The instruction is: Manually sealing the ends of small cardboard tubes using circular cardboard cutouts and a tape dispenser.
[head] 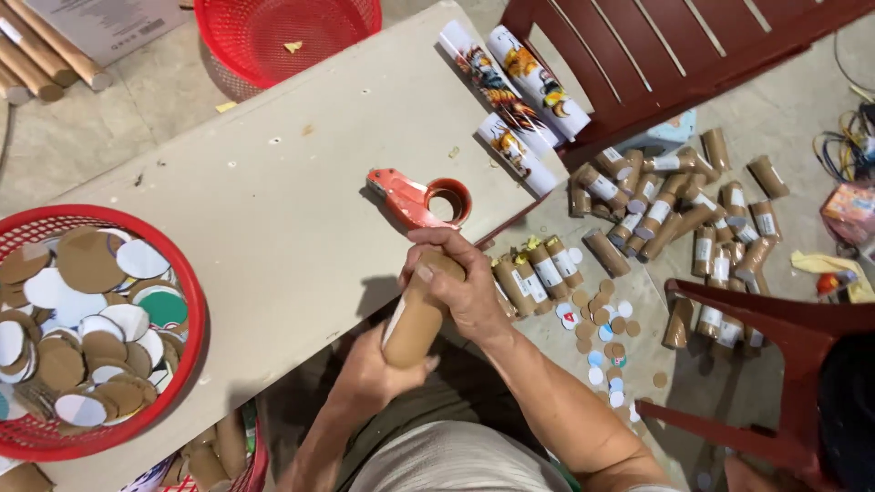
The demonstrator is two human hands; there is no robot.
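Both hands grip one cardboard tube (pixel 415 319): left hand (pixel 374 369) low, right hand (pixel 456 278) capping top. Tape dispenser (pixel 421 199) lies just beyond.

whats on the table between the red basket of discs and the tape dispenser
Nothing: in the head view, bare table runs from the red basket to the tape dispenser.

A long beige tabletop (pixel 273 210) crosses a grey concrete floor (pixel 784 118). A dark red slatted chair (pixel 656 55) stands at its far end; a second red plastic chair (pixel 775 355) stands at right. Lighting is even and soft.
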